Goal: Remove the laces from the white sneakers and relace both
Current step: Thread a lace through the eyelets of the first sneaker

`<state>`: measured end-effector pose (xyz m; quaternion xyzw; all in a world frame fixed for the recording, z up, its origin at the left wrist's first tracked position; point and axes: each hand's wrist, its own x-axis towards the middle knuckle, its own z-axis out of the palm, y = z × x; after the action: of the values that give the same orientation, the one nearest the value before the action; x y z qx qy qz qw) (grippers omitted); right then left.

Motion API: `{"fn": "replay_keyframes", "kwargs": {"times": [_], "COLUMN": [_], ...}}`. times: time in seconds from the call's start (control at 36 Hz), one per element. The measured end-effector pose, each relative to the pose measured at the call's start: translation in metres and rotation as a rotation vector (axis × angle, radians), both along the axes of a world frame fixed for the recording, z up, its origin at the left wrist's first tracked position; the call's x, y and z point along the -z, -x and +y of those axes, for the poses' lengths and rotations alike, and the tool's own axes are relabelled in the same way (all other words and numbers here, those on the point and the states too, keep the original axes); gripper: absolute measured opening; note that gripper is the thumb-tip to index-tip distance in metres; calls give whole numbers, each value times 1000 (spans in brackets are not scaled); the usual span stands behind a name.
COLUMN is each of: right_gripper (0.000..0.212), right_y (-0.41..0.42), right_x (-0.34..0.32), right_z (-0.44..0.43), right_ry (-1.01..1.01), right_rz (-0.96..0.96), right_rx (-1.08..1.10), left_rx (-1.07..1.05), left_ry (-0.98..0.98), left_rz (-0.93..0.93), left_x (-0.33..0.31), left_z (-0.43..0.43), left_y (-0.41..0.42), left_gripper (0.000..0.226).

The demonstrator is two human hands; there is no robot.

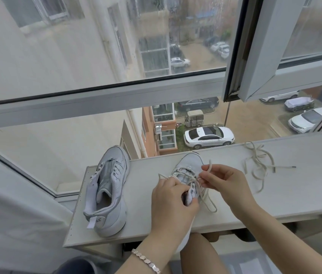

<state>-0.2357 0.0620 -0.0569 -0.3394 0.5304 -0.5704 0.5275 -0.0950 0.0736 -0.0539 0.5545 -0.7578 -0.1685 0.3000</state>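
Two white sneakers stand on a pale shelf (140, 186) at the window. The left sneaker (108, 192) has no lace and its tongue is open. The right sneaker (188, 171) carries a partly threaded lace (207, 200). My left hand (173, 204) grips that shoe's upper eyelet flap. My right hand (222, 183) pinches a lace end just right of the eyelets, the tip sticking up. A loose lace (259, 167) lies tangled on the shelf to the right.
The shelf's front edge runs close to my knees (197, 252). An open window sash (255, 56) hangs above right. Glass panes stand right behind the shelf, with a street and parked cars far below. White fabric (13, 214) lies at left.
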Motion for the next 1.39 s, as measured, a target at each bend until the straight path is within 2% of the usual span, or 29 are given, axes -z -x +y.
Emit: {"fn": "replay_keyframes", "kwargs": {"times": [0.11,0.25,0.67,0.86,1.06,1.11,1.25,1.39], "right_gripper": [19,17,17,12,6,9,16,12], "right_y": [-2,-3,-2,3,6,5,-5,-8], "right_x": [-3,3,9,12,12,11,11,13], "right_z": [2,0,-3,-5,-14,-14,-13,-11], "right_ry": [68,32,-6,-68,-337,-342,-201,-90], "right_rz": [81,179,154,75,-171,-90,72,260], "right_rx": [-67,-66,-60,-129,-203,-173,-65,-53], "left_rx": [-5,-9,-14,-11,-14,-17,-24,-28], "left_ry": [7,9,10,3,-5,-5,4,11], "left_rz": [6,27,50,48,60,57,60,62], "left_x": [1,1,3,2,1,1,2,1], "left_z": [0,0,0,0,0,0,0,-1], "left_y": [0,0,0,0,0,0,-1,0], "left_gripper": [10,10,12,13,13,13,10,10]}}
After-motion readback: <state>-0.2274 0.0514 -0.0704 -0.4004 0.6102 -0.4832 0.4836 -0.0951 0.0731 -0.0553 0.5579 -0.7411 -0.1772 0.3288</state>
